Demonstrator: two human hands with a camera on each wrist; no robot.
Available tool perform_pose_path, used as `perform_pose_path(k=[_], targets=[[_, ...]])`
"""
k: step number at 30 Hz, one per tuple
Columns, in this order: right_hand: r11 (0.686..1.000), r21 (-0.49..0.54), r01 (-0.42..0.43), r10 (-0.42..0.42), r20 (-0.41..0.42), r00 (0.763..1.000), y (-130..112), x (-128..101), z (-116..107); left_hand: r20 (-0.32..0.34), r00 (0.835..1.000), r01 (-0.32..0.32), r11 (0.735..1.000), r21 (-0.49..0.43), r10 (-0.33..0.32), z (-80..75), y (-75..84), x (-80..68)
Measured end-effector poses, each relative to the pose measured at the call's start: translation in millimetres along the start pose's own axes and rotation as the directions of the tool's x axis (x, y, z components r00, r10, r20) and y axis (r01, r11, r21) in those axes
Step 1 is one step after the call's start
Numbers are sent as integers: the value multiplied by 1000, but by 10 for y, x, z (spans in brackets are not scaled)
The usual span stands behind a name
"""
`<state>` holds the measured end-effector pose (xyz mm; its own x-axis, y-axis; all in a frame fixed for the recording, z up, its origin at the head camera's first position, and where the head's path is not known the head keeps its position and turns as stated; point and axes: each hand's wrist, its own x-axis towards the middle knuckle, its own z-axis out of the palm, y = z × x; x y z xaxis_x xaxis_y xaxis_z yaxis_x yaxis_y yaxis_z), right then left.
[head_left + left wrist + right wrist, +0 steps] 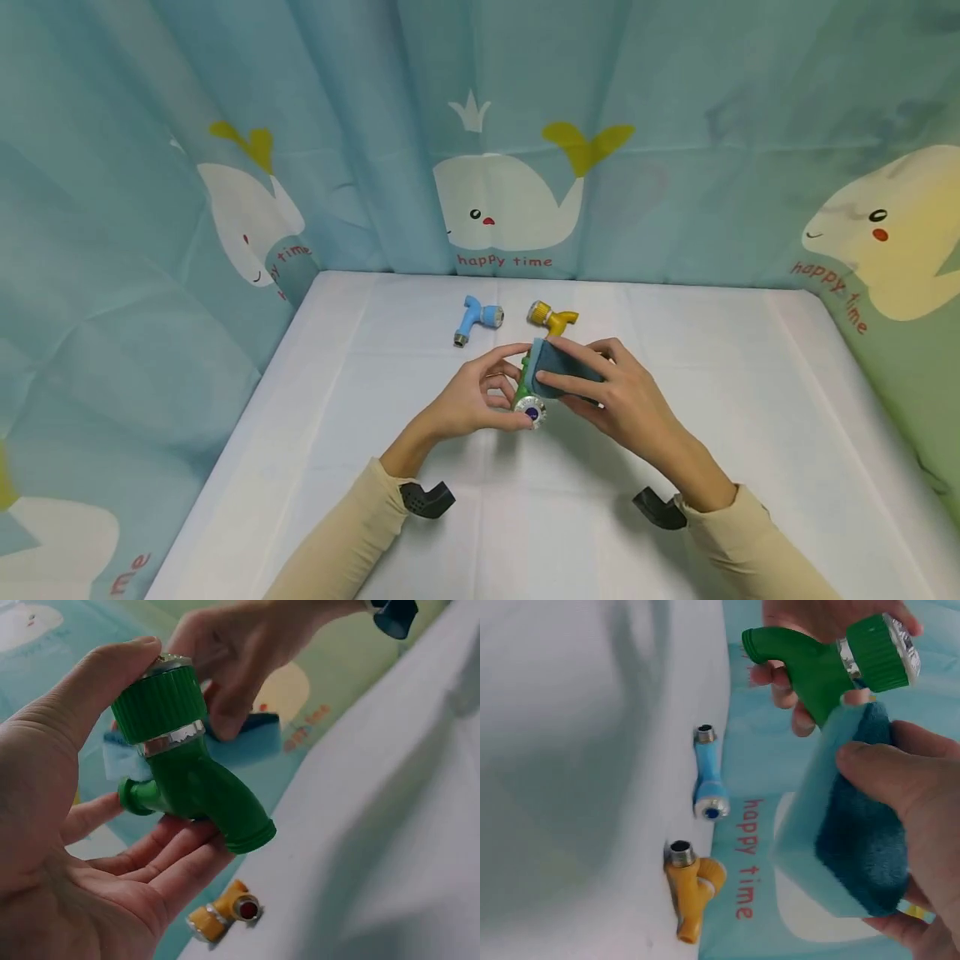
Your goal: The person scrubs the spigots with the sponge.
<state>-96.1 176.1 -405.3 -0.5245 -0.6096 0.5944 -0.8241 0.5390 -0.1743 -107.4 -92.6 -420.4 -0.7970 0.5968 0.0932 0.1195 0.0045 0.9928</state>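
Observation:
My left hand [474, 393] grips a green faucet [180, 761], thumb on its silver-capped knob and fingers beneath the body. The faucet's curved spout points away from the palm in the left wrist view. In my right hand [624, 400] is a blue sponge [832, 825] with a darker scouring side, pinched between thumb and fingers. The sponge lies right against the green faucet in the head view, covering part of it. Beyond the hands, a light blue faucet [477, 318] and a yellow faucet [553, 318] lie on the table.
The white table [360, 367] has a back edge along a teal curtain [360, 200] printed with whales. Curtain also hangs at the left and right sides. A black wrist device [427, 500] sits at the left cuff, another black device [660, 508] at the right.

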Motion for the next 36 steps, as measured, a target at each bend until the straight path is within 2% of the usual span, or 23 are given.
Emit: perform_pose_path(k=[7, 10, 12, 14, 17, 20, 25, 28, 31, 36], targets=[[1000, -14, 22, -22, 9, 1000, 30, 10, 18, 22, 999, 33, 997, -71, -31, -38, -18, -9], [999, -51, -19, 17, -37, 999, 80, 10, 12, 31, 999, 32, 995, -97, -29, -42, -29, -11], [997, 7, -75, 76, -76, 994, 100, 1, 5, 28, 1000, 16, 995, -97, -14, -44, -35, -8], [986, 119, -116, 127, -87, 988, 103, -8, 4, 25, 1000, 2, 997, -78, 0, -44, -37, -7], [954, 260, -150, 166, -40, 985, 97, -10, 21, 25, 1000, 0, 1000, -14, 1, -38, -48, -10], [948, 259, -184, 191, -5, 982, 121, -3, 38, 20, 1000, 12, 1000, 21, -12, -27, -60, -18], [934, 286, -213, 225, -12, 974, 154, 34, -10, 17, 1000, -2, 999, 53, 1, -13, -81, -18], [919, 329, -218, 211, 58, 976, 171, 76, -58, 35, 999, -25, 992, 122, 21, -7, -78, -21], [918, 318, -236, 205, 126, 971, 227, 116, -105, 48, 999, -25, 982, 185, 16, -2, -63, -39], [871, 413, -266, 185, 226, 957, 282, 181, -190, 63, 998, -37, 968, 250, 22, 10, -47, -71]])
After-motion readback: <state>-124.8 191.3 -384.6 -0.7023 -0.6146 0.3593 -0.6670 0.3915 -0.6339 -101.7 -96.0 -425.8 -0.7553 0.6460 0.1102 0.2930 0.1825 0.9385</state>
